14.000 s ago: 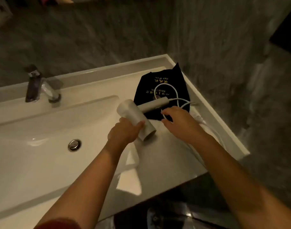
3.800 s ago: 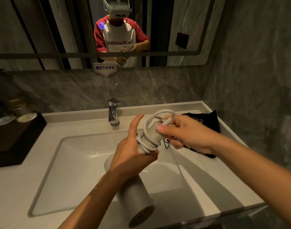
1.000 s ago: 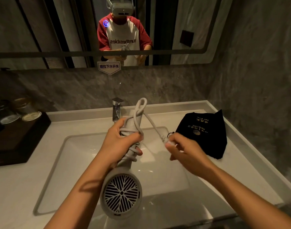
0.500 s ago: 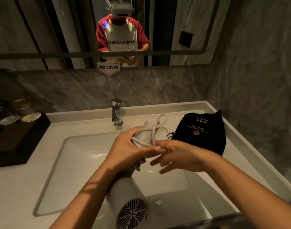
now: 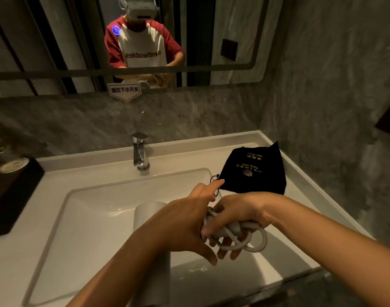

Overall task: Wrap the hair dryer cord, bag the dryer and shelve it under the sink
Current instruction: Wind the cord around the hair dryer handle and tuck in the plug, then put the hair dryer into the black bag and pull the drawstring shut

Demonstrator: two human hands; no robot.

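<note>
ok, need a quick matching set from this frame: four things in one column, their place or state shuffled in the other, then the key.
Things
1. cord
2. bag
3. tap
4. dark tray

Places or states
A. on the counter, far left
B. flat on the counter, right of the basin
C. bundled in loops between both hands
D. upright behind the basin

Pairs: 1-C, 2-B, 3-D, 4-A
</note>
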